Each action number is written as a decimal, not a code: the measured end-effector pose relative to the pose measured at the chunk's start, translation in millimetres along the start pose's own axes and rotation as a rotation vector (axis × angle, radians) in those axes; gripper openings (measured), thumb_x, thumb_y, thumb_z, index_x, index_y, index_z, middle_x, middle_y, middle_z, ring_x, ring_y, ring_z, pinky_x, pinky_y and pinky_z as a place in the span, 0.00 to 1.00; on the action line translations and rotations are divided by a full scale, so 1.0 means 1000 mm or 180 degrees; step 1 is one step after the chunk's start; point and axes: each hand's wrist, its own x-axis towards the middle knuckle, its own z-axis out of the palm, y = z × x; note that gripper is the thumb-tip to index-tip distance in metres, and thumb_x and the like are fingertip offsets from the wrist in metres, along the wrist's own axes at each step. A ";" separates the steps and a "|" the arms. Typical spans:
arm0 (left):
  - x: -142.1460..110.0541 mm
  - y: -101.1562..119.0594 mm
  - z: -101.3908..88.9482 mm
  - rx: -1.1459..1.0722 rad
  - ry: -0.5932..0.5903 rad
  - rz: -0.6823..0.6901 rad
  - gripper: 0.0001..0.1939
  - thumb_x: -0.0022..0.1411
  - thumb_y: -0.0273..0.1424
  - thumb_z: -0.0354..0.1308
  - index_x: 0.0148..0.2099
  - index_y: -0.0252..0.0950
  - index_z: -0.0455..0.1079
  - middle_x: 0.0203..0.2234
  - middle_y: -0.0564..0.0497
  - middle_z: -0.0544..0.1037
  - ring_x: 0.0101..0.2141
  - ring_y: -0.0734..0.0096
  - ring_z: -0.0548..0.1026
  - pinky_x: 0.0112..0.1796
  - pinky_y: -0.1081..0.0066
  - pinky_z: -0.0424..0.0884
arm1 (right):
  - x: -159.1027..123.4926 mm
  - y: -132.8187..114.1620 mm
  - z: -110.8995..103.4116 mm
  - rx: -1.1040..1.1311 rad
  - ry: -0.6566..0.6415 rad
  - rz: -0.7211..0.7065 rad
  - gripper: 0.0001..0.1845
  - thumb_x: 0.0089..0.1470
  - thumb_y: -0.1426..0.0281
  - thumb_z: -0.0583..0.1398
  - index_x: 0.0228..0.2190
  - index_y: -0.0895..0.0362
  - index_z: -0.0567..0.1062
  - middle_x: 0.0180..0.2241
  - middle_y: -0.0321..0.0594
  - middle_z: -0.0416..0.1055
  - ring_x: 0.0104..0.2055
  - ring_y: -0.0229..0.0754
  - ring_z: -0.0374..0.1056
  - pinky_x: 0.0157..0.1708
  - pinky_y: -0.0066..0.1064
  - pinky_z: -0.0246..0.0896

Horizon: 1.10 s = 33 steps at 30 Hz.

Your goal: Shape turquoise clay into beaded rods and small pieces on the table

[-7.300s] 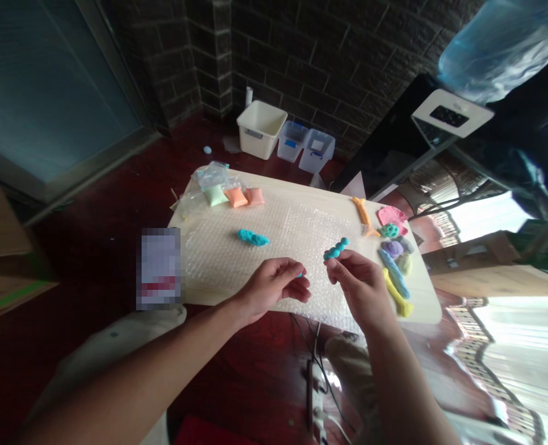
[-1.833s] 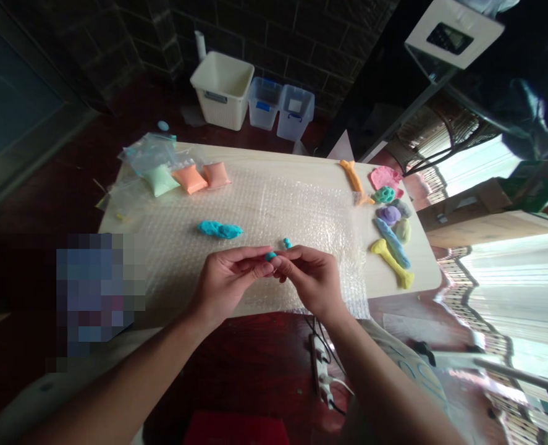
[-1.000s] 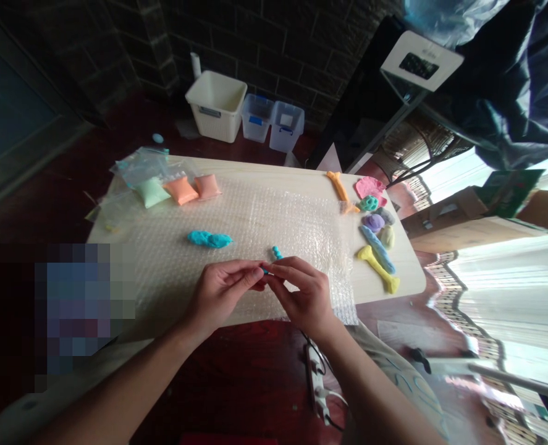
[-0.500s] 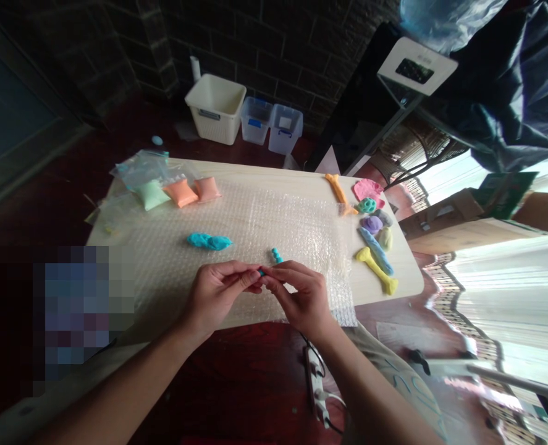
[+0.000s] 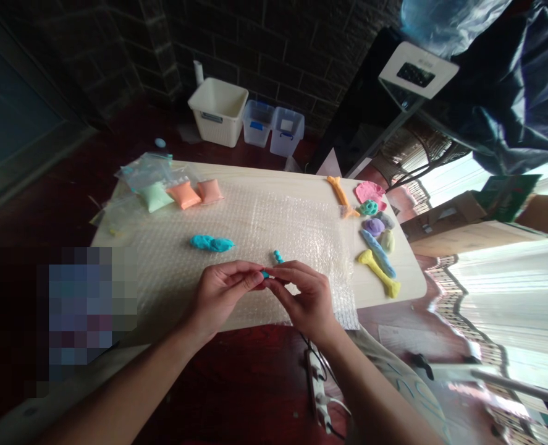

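A small piece of blue clay [image 5: 265,274] is pinched between the fingertips of my left hand [image 5: 225,287] and my right hand [image 5: 304,290]. Both hands are closed and meet over the front of the table. Just beyond my right fingers, a short row of little blue clay balls [image 5: 278,256] lies on the bubble wrap [image 5: 296,228]; its near end is partly hidden by the hand. A larger twisted lump of blue clay [image 5: 211,243] rests on the wrap, ahead of my left hand and apart from it.
Bags of green clay [image 5: 155,196] and orange clay [image 5: 184,195] lie at the back left of the table [image 5: 274,173]. At its right are a yellow clay bone [image 5: 379,274], an orange clay bone [image 5: 342,196] and other coloured clay shapes. A power strip [image 5: 319,389] lies below the front edge.
Slightly more of the blue clay shows between my fingertips, which have parted a little. Otherwise the whole view has shifted slightly; the things on the table stay in place.
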 end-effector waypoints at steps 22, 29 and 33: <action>-0.004 0.001 0.002 -0.0140 0.0106 -0.0148 0.13 0.53 0.34 0.78 0.39 0.34 0.86 0.34 0.43 0.88 0.33 0.64 0.86 0.37 0.69 0.84 | -0.002 0.002 0.000 0.0109 -0.0033 0.0137 0.09 0.61 0.74 0.68 0.42 0.50 0.86 0.36 0.41 0.83 0.37 0.42 0.80 0.38 0.33 0.75; -0.002 0.001 0.003 -0.0205 -0.0030 0.0003 0.13 0.55 0.30 0.77 0.43 0.36 0.85 0.37 0.45 0.88 0.34 0.65 0.86 0.38 0.69 0.85 | -0.005 0.005 -0.003 0.0205 -0.0010 0.0435 0.13 0.63 0.72 0.67 0.49 0.51 0.84 0.37 0.40 0.83 0.34 0.41 0.78 0.35 0.33 0.75; -0.003 0.002 0.003 -0.0234 -0.0076 0.0004 0.10 0.56 0.32 0.76 0.40 0.36 0.85 0.35 0.46 0.88 0.30 0.67 0.85 0.36 0.68 0.84 | -0.003 0.002 -0.004 0.0044 -0.0132 0.0195 0.13 0.62 0.72 0.68 0.47 0.51 0.84 0.37 0.40 0.83 0.36 0.41 0.78 0.36 0.33 0.74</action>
